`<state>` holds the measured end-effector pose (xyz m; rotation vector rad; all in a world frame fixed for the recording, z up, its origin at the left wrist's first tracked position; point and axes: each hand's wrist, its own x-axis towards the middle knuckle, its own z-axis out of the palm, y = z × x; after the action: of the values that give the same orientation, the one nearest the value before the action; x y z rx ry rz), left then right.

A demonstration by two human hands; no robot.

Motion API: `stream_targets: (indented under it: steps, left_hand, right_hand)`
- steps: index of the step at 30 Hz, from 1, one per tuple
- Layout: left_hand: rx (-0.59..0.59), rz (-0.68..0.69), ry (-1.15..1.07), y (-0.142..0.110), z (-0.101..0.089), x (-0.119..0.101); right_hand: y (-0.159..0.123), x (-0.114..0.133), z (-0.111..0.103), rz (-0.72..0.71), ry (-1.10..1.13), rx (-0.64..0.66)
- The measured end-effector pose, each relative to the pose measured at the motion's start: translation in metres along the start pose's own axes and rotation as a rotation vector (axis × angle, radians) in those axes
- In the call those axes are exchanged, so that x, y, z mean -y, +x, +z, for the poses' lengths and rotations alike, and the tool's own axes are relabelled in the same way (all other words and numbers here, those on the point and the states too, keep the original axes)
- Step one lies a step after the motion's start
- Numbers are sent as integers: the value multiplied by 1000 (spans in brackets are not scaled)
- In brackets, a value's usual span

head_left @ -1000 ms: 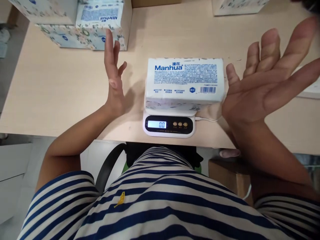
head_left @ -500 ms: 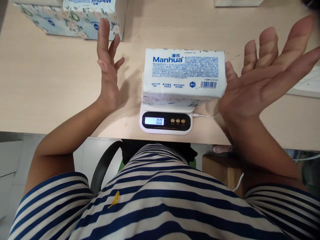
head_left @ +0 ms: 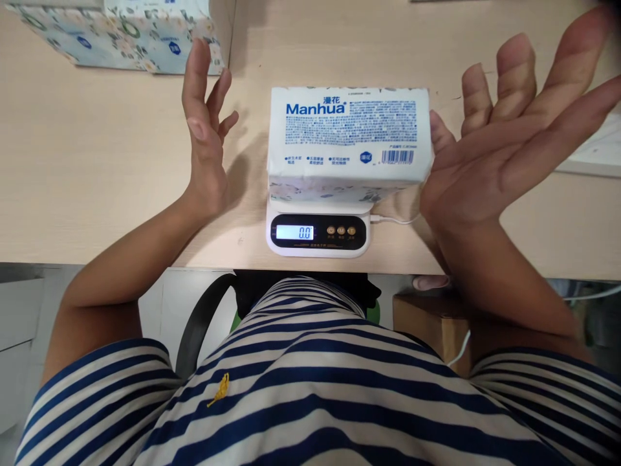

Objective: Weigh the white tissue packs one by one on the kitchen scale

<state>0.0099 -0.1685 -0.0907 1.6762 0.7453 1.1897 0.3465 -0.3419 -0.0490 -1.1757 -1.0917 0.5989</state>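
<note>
A white and blue "Manhua" tissue pack (head_left: 349, 139) rests on a white digital kitchen scale (head_left: 317, 249), its printed face up. The scale's lit display reads 0.0, with several round buttons beside it. To the left of the pack, apart from it, my left hand (head_left: 208, 142) is held up with its fingers stretched and nothing in it. My right hand (head_left: 490, 155) is at the pack's right side, palm up and fingers spread, also holding nothing. Whether its little finger or thumb side touches the pack, I cannot tell.
Floral tissue packs (head_left: 121, 39) stand at the back left of the wooden table (head_left: 97, 155). A white cable (head_left: 395, 220) runs from the scale's right side behind my right wrist. A white object (head_left: 594, 152) lies at the right edge. Below the table is a cardboard box (head_left: 422, 327).
The view has shifted slightly, so the scale and pack appear a little farther left and higher. Both hands stay open in nearly the same pose. The display still reads 0.0.
</note>
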Motion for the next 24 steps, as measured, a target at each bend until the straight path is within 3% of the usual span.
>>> stream_targets:
  steps: [8,15,20,24]
  left_hand:
    - [122,157,97,-2,-5,-4]
    - [110,118,92,-1,-5,-2]
    - [202,214,125,1,-7,-2]
    - [107,177,86,-2,1,-5]
  right_hand:
    - [2,-3,0,-38,-5,7]
    - [0,-2,-1,-30,53,27]
    - [2,-4,-3,-43,35,55]
    - [3,-5,-1,-41,97,31]
